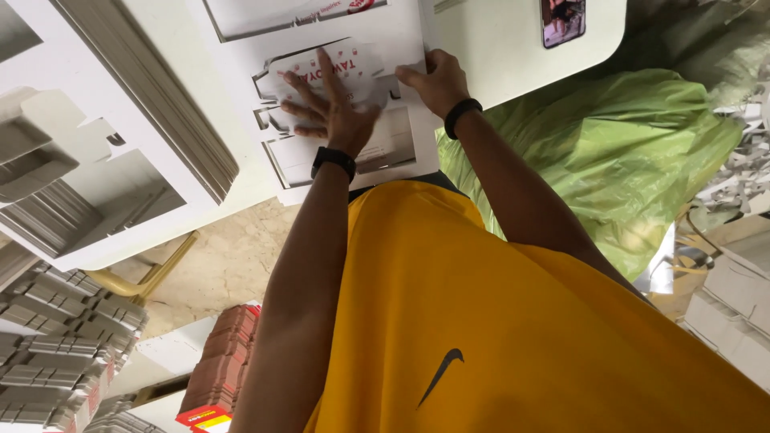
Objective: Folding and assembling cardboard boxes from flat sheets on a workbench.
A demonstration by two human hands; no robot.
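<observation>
A white die-cut cardboard sheet (337, 172) with printed carton blanks lies on the white table (497, 56) in front of me. My left hand (330, 106) rests flat on a punched blank in the sheet, fingers spread, a black band on the wrist. At the sheet's right edge, my right hand (433, 80) curls its fingers over the border and grips it; it also wears a black wristband. My yellow shirt (497, 337) fills the lower part of the view.
A thick stack of white cardboard sheets (152, 88) lies at the left. A phone (563, 20) sits on the table's far right. A green plastic bag (618, 152) bulges at the right beside cardboard scraps (738, 176). Grey folded cartons (56, 345) and a red-brown stack (220, 361) stand lower left.
</observation>
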